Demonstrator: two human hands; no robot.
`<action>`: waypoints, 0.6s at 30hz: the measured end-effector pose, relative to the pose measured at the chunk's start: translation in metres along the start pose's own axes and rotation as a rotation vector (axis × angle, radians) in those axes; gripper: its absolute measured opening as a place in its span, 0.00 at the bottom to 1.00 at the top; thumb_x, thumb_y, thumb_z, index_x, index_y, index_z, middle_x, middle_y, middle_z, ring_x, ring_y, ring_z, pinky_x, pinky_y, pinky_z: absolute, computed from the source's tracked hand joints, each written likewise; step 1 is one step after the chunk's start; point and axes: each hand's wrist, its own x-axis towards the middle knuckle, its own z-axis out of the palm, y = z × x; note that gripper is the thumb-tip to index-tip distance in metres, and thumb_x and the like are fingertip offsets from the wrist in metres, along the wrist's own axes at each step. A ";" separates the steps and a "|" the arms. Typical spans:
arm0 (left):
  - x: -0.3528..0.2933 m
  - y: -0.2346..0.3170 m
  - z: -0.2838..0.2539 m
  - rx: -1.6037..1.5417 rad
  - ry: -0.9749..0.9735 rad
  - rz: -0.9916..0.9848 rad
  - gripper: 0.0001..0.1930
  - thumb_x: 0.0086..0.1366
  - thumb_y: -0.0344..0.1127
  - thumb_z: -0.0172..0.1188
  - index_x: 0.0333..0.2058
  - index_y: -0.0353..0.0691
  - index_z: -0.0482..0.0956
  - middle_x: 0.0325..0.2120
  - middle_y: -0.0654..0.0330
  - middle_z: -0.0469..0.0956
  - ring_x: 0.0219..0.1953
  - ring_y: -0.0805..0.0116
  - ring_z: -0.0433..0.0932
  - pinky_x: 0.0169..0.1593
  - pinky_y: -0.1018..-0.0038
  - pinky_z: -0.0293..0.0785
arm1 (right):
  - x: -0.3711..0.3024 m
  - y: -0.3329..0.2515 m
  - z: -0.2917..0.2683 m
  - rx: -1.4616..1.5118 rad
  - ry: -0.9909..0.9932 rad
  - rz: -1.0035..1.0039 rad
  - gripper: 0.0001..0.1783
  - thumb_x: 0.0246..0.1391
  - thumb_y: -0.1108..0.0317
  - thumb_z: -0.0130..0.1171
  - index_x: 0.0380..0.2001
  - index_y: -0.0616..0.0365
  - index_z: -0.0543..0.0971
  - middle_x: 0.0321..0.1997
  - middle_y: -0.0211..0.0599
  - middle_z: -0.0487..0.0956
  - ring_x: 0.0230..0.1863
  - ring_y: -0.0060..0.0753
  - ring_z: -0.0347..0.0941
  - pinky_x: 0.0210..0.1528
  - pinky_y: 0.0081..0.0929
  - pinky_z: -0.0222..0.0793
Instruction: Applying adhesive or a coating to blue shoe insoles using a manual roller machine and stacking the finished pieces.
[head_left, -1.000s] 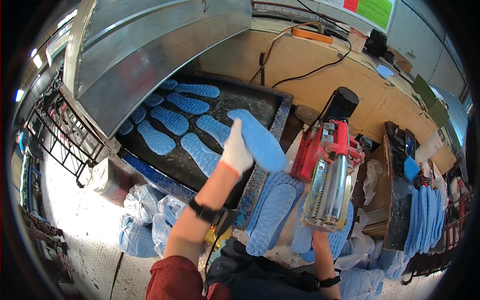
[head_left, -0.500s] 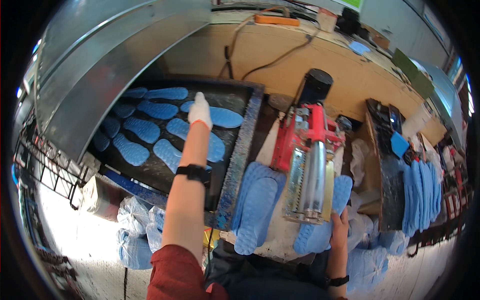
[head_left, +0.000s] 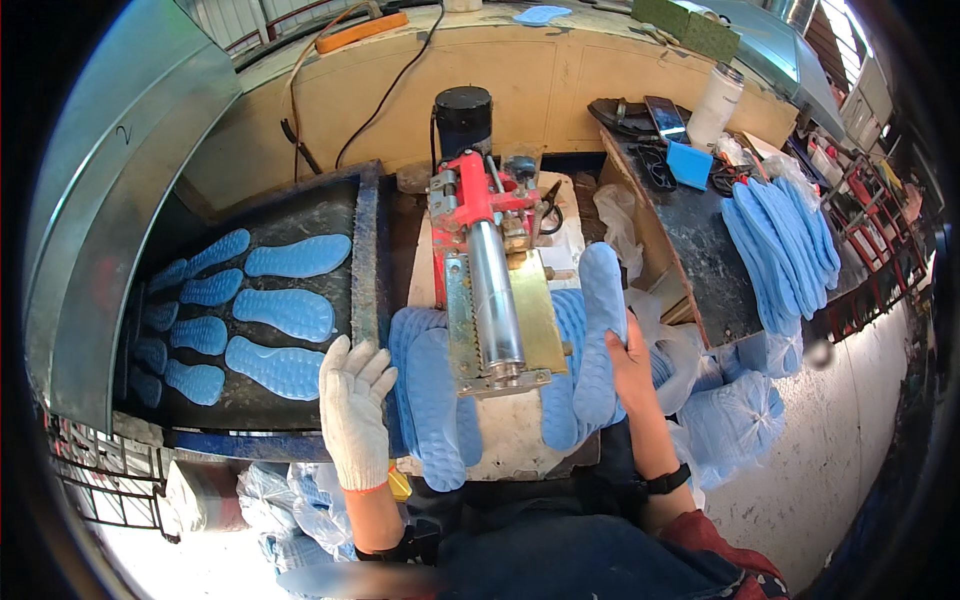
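Observation:
My right hand (head_left: 632,368), bare, grips a blue bumpy insole (head_left: 600,290) upright by its edge, thumb across its face. Just left of it, more blue insoles (head_left: 562,395) lie beside the red machine with a metal cylinder (head_left: 494,290). My left hand (head_left: 357,410), in a white knitted glove, has its fingers stretched out and nothing in them. It hovers between the black tray's blue rim (head_left: 369,270) and a pile of insoles (head_left: 432,400) left of the machine. Inside the tray, several blue insoles (head_left: 285,315) lie spread in rows.
A sheet-metal hood (head_left: 130,110) overhangs the tray's left part. To the right stands a dark side table (head_left: 690,270) bearing stacked insoles (head_left: 770,245), a phone (head_left: 664,118) and a white bottle (head_left: 716,105). Bagged insoles (head_left: 735,420) sit on the floor below.
My left hand has drawn back from over the tray toward me. My right hand has raised an insole beside the machine. The view has swung to the right.

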 end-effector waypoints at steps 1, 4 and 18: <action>-0.003 0.001 0.003 0.010 -0.010 0.000 0.36 0.69 0.54 0.49 0.64 0.32 0.55 0.57 0.40 0.65 0.58 0.48 0.69 0.59 0.57 0.66 | 0.000 0.000 -0.002 -0.042 -0.004 -0.029 0.23 0.65 0.74 0.45 0.63 0.57 0.64 0.60 0.38 0.68 0.59 0.32 0.63 0.63 0.26 0.55; -0.001 0.001 0.008 0.012 -0.079 0.000 0.35 0.70 0.55 0.48 0.64 0.32 0.56 0.57 0.41 0.66 0.57 0.50 0.69 0.59 0.58 0.66 | 0.004 -0.007 0.001 -0.217 0.026 -0.217 0.25 0.62 0.79 0.45 0.62 0.54 0.67 0.55 0.42 0.70 0.57 0.36 0.66 0.62 0.27 0.57; 0.013 0.008 0.076 -0.024 -0.355 0.120 0.41 0.69 0.63 0.40 0.68 0.37 0.48 0.68 0.44 0.48 0.69 0.49 0.51 0.69 0.57 0.49 | 0.038 -0.066 0.020 -0.686 -0.066 -0.646 0.33 0.48 0.84 0.55 0.58 0.45 0.73 0.50 0.44 0.72 0.49 0.47 0.68 0.52 0.38 0.67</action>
